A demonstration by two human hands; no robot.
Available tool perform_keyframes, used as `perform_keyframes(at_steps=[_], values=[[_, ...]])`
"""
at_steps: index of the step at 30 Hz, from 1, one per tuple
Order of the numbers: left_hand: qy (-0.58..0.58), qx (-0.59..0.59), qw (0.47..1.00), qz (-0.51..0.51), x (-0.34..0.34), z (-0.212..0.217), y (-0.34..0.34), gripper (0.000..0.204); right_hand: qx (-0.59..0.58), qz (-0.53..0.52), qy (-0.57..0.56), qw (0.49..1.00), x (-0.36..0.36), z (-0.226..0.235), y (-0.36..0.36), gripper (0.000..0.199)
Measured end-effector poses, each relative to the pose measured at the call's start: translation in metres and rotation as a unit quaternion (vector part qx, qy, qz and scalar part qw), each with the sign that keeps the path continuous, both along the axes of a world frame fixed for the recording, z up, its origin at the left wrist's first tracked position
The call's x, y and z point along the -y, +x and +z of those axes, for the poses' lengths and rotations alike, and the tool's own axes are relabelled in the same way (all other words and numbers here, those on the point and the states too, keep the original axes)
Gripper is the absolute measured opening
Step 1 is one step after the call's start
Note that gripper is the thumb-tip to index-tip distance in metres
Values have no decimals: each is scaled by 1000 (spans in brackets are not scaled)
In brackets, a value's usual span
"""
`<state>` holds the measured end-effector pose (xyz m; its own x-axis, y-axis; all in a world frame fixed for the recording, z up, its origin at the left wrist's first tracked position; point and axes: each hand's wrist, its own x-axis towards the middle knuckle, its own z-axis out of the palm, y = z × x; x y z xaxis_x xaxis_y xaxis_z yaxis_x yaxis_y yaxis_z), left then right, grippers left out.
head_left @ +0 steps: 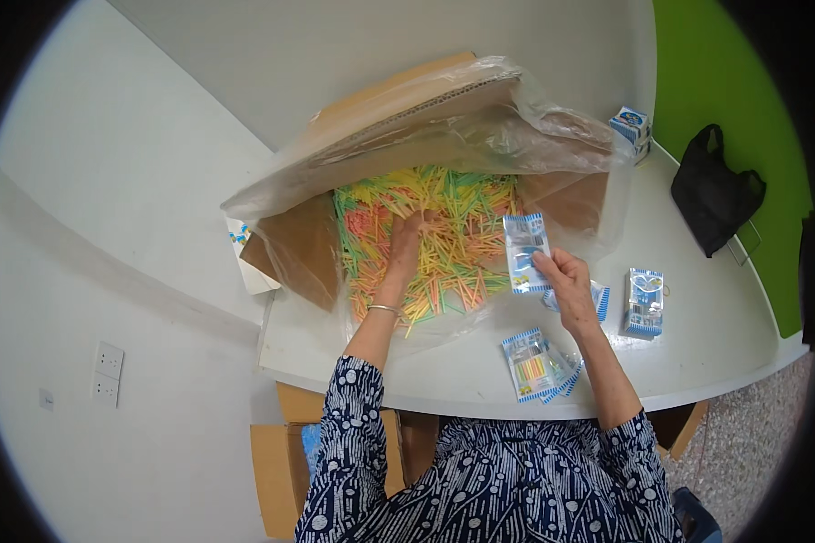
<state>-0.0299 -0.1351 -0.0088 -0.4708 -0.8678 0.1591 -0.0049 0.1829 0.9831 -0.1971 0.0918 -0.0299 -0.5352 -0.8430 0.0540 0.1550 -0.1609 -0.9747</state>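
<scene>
Hundreds of thin sticks (453,249), yellow, green, pink and orange, lie in a loose tangle inside the carton (566,199), within its clear plastic liner (534,104); from where I stand, the person's left hand (406,242) is down among them, its fingertips partly buried, so I cannot tell whether it has closed on any; the right hand (570,285) pinches a blue-and-white pouch (522,235) near the carton's right side, thumb on its face, above the white table (444,371). Each stick looks next to weightless, and I would guess stiff yet easily bent or snapped; a small bunch should be gripped lightly around its middle, since smooth sticks could slide past one another; the held pouch looks light and limp, with a slick film that may slip under the thumb; its side edge, or the striped band at an end, seems the surest hold; another pouch (530,366) on the table shows coloured sticks inside; similar pouches (645,303) sit farther right.
</scene>
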Motion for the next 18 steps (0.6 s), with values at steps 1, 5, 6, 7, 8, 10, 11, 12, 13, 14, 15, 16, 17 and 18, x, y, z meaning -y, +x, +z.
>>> perform_keyframes(at_steps=[1,5,6,7,8,10,11,12,13,14,15,16,17,18], values=[[-2,-1,1000,3,3,4,2,30,22,2,-13,1000,8,4,6,22],[92,-154,984,-14,14,7,9,25,142,19,-80,987,55,-1,26,21],[129,-214,967,-40,17,4,10,27,158,48,-50,985,66,-9,26,21],[129,-215,967,-40,17,-1,9,27,157,48,-50,985,75,-7,31,21],[206,-228,950,-53,17,-6,8,25,247,33,-56,967,86,-4,41,21],[282,-238,927,-65,8,-14,3,22,336,16,-61,940,108,-7,55,22],[305,-251,915,-86,0,-19,-2,19,402,3,-76,913,118,-11,59,22],[328,-265,901,-105,-9,-24,-6,16,465,-11,-89,881,126,-17,61,22],[328,-266,901,-102,-17,-29,-8,16,465,-8,-86,881,133,-17,66,22],[337,-309,886,-85,-26,-35,-11,16,491,-6,-98,866,138,-18,71,21],[345,-349,868,-72,-33,-39,-15,15,516,-7,-110,850,140,-19,72,20],[347,-349,868,-72,-38,-42,-16,15,515,-9,-110,850,142,-21,73,20],[301,-349,885,-66,-42,-44,-17,16,514,-25,-104,851,144,-23,73,20],[254,-349,900,-57,-46,-44,-18,18,512,-38,-98,853,144,-23,74,20]])
